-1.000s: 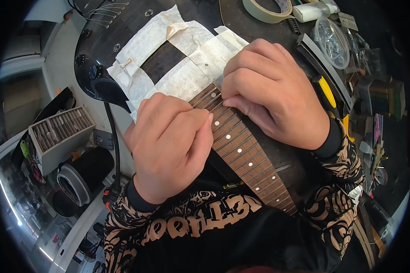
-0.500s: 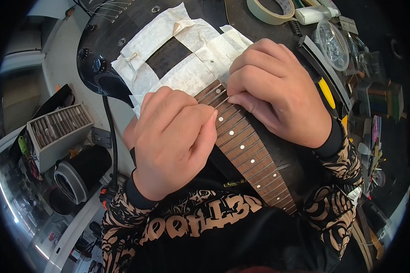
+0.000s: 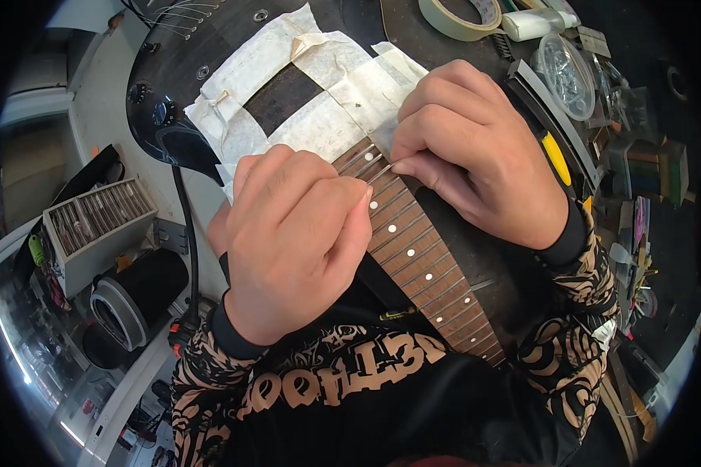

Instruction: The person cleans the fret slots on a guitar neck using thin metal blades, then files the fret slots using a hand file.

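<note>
An electric guitar lies in front of me, its dark body [image 3: 181, 58] at the upper left and its brown fretboard [image 3: 422, 265] running down toward my chest. Both fists meet over the upper frets, one at each edge of the board. My left hand [image 3: 288, 241] is closed, thumb pressed to the curled index finger at the left edge. On the other side my right hand [image 3: 479, 156] pinches at the end of a fret, where a thin pale line shows. I cannot tell what the fingers grip. White masking tape [image 3: 339, 58] covers the body around a dark rectangular opening [image 3: 283, 100].
A tape roll [image 3: 461, 27], a white bottle [image 3: 539, 23] and a clear plastic tub [image 3: 566, 78] sit at the upper right. A yellow-handled tool [image 3: 557, 158] lies beside my right wrist. At left stand a slotted box [image 3: 101, 214] and a black cylinder [image 3: 140, 296].
The right hand has shifted slightly right and down, away from the left. The left hand keeps its place at the board's edge. The whole view has moved a little.
</note>
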Motion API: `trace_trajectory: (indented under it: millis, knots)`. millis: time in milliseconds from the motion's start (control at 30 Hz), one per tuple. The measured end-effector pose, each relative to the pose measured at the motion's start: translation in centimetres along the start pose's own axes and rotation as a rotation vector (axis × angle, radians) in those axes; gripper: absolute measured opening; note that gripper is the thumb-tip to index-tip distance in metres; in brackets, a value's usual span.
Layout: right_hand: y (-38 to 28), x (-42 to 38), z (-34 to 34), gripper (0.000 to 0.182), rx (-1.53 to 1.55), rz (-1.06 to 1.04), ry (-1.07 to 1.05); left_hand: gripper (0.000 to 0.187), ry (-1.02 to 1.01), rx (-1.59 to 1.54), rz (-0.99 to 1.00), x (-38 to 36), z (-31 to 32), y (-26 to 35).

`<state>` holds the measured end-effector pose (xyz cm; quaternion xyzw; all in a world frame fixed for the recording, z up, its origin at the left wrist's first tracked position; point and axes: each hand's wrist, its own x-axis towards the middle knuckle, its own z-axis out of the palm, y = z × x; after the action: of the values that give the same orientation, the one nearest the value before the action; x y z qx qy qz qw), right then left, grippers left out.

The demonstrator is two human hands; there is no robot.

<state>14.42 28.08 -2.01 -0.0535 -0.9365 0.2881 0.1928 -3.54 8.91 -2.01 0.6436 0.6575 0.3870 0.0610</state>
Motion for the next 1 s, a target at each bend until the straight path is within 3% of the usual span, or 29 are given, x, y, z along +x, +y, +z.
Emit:
trace_trajectory:
  millis: [200, 1000]
  knots:
    - [-0.1, -0.7, -0.5, 0.026, 0.008, -0.001, -0.038, 0.017, -0.097, -0.051, -0.01, 0.3, -0.7, 0.4]
    - [-0.8, 0.1, 0.7, 0.028, -0.04, -0.028, 0.02, 0.019, 0.016, 0.029, -0.005, -1.0, -0.4, 0.0]
